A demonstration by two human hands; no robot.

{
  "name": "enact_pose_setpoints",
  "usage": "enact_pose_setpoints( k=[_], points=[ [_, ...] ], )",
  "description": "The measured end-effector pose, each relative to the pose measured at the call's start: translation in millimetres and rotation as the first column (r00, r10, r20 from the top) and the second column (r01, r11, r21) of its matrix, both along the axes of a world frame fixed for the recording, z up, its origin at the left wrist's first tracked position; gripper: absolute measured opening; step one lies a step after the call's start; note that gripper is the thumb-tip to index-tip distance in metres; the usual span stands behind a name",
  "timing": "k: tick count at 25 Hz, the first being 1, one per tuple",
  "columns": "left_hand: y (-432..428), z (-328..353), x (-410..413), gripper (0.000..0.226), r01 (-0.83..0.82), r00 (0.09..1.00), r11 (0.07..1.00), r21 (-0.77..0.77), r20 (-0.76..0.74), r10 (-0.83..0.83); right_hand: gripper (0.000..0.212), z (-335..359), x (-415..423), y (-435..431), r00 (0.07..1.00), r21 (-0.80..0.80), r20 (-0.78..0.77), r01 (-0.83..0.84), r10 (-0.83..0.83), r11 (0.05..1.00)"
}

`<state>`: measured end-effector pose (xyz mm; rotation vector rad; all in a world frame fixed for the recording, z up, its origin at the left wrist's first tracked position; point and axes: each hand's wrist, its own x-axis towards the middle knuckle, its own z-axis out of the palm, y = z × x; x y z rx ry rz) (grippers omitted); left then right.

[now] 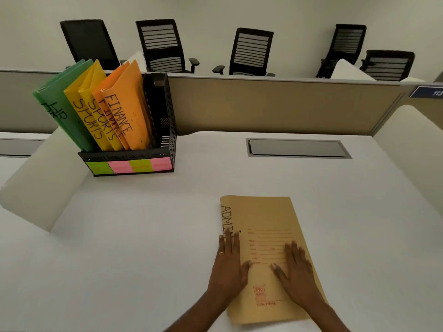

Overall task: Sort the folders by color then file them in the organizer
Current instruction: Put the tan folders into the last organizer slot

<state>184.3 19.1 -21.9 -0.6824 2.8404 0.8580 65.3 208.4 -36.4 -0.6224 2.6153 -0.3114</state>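
Head view: both forearms come in from 6 o'clock, cut off by the lower edge, and reach forward onto a tan folder (268,226) that lies flat on the white desk (143,236) at about 5 o'clock. The left hand (229,267) lies palm down along the folder's left edge, fingers straight and close together pointing to 12 o'clock, thumb stretched rightward onto the cover; a ring (221,253) sits on one finger. The right hand (296,271) rests flat on the middle of the cover, fingers straight and slightly spread, thumb angled towards 9 o'clock. Neither hand curls around anything; both press with flat fingers.

At 10 o'clock stands the black organizer (165,121), well apart from the hands. Leaning in it, from 9 o'clock towards 3 o'clock, are green folders (57,101), yellow folders (88,109) marked SPORTS and orange folders (124,109) marked FINANCE.

Lettering on the tan folder's spine reads ADMI, and the left fingertips cover the rest. Whether one tan folder or several lie there cannot be told. Its red printed form is too faint to read. Writing on the green folders is half hidden by the yellow ones. Sticky notes (129,165) on the organizer's front carry marks too blurred to read, and its slot nearest 3 o'clock is too dark to see into.
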Motion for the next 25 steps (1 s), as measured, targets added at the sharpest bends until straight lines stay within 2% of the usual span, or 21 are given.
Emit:
enact_pose_setpoints(
  k=[3,6,9,12,14,16,18,19,21,25],
  points=[
    [12,2,1,0.082,-0.098,0.994,0.981,0.166,-0.037,0.106,0.087,-2,8,15,1.000,-0.042,0.012,-0.018,0.019,0.999],
    [20,8,2,0.079,-0.153,0.979,0.966,0.208,-0.099,0.177,0.088,-1,16,22,0.999,-0.047,0.002,-0.035,0.035,0.998],
    [26,20,4,0.086,-0.212,0.941,0.937,0.279,-0.202,0.273,0.088,4,19,23,0.999,-0.049,0.022,-0.048,0.049,0.998],
    [21,34,4,0.101,-0.338,0.847,0.819,0.463,-0.230,0.480,0.084,11,20,22,0.997,-0.082,0.062,-0.046,0.051,0.996],
    [16,42,5,0.097,-0.377,0.820,0.752,0.541,-0.182,0.542,0.080,15,20,18,0.994,-0.113,0.083,-0.057,0.067,0.992],
    [18,47,6,0.068,-0.349,0.835,0.725,0.593,-0.154,0.528,0.078,23,17,11,0.990,-0.128,0.112,-0.075,0.090,0.989],
    [19,50,7,0.039,-0.303,0.830,0.629,0.716,-0.127,0.544,0.080,35,13,-1,0.985,-0.162,0.133,-0.090,0.112,0.983],
    [19,55,9,0.034,-0.274,0.825,0.570,0.775,-0.115,0.553,0.081,42,10,-8,0.984,-0.183,0.134,-0.094,0.120,0.979],
    [14,67,12,0.033,-0.220,0.813,0.508,0.833,-0.132,0.568,0.085,57,1,-21,0.983,-0.236,0.131,-0.095,0.129,0.967],
    [-12,95,24,0.038,-0.099,0.776,0.486,0.868,-0.239,0.584,0.086,91,-23,-44,0.994,-0.353,0.042,-0.082,0.103,0.932]
  ],
)
